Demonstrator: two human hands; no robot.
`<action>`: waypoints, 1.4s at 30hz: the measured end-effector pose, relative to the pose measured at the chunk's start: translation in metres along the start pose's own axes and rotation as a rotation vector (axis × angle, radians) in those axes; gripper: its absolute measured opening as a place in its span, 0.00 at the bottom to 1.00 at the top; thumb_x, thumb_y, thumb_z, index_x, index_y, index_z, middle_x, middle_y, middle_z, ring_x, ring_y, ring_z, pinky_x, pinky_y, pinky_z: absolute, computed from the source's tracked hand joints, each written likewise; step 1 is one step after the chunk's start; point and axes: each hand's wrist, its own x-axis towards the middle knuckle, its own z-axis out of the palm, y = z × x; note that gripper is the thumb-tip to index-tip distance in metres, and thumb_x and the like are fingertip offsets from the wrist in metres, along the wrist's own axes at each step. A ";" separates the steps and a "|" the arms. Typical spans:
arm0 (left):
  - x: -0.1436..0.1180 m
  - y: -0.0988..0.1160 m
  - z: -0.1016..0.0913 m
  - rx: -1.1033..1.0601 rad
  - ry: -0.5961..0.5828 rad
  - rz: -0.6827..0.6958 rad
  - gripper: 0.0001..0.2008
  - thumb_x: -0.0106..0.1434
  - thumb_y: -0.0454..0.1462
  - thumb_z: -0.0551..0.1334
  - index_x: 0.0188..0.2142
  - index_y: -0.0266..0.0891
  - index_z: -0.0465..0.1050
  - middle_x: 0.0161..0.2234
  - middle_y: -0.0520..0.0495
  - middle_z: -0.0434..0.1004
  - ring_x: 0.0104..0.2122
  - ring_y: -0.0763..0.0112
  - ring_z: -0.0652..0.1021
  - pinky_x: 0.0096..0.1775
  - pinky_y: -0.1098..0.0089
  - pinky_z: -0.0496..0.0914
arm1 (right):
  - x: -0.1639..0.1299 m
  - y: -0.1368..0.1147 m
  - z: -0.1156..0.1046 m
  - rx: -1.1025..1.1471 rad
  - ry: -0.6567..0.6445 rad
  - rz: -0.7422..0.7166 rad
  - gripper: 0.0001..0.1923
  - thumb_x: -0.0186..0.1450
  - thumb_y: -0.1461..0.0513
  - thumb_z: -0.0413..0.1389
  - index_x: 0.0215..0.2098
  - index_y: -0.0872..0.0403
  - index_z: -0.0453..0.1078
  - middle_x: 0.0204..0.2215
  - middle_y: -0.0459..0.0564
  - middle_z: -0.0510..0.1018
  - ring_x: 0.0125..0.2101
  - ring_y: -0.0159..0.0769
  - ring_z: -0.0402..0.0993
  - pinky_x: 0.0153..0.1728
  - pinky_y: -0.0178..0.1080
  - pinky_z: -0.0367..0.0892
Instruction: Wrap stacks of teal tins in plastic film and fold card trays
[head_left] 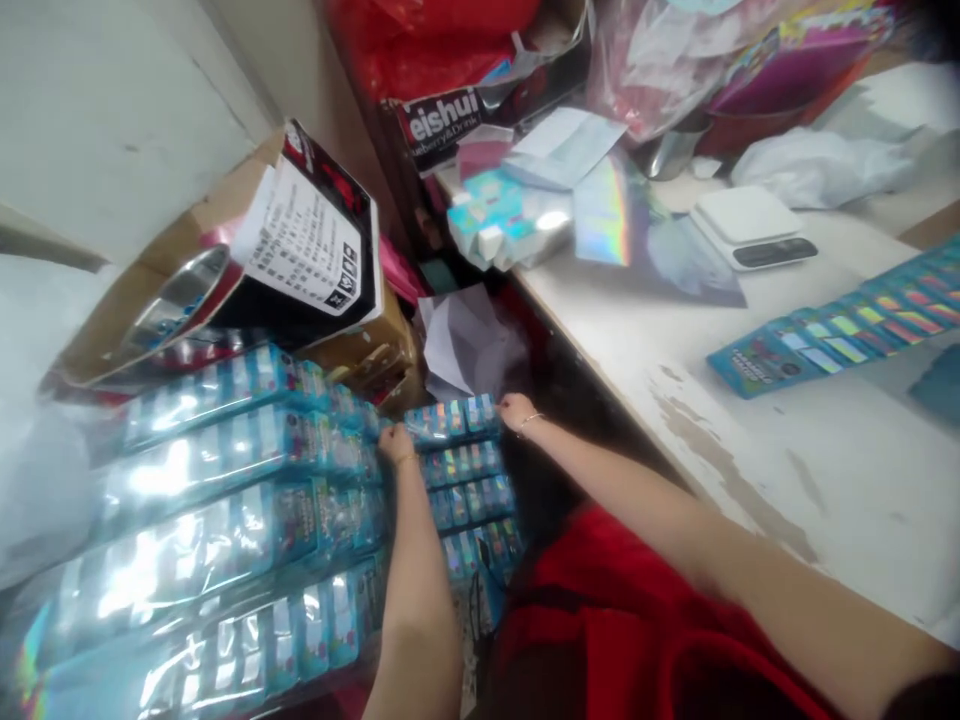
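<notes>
Near the centre of the frame, the left hand and right hand gripped the opposite short ends of the top blue, film-wrapped pack of colourful cards, its long axis spanning left to right between them atop a stack of like packs.

We find little room down here — our hands work in a narrow gap between the wrapped blue stacks and the table edge, with cardboard boxes and crumpled paper blocking beyond.
</notes>
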 end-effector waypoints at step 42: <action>-0.577 0.133 0.038 0.377 -1.581 2.596 0.15 0.63 0.45 0.56 0.41 0.37 0.70 0.49 0.36 0.70 0.49 0.52 0.71 0.50 0.54 0.66 | -0.517 0.318 -0.152 0.358 1.067 0.281 0.24 0.68 0.53 0.49 0.61 0.46 0.59 0.60 0.49 0.63 0.61 0.39 0.56 0.62 0.50 0.51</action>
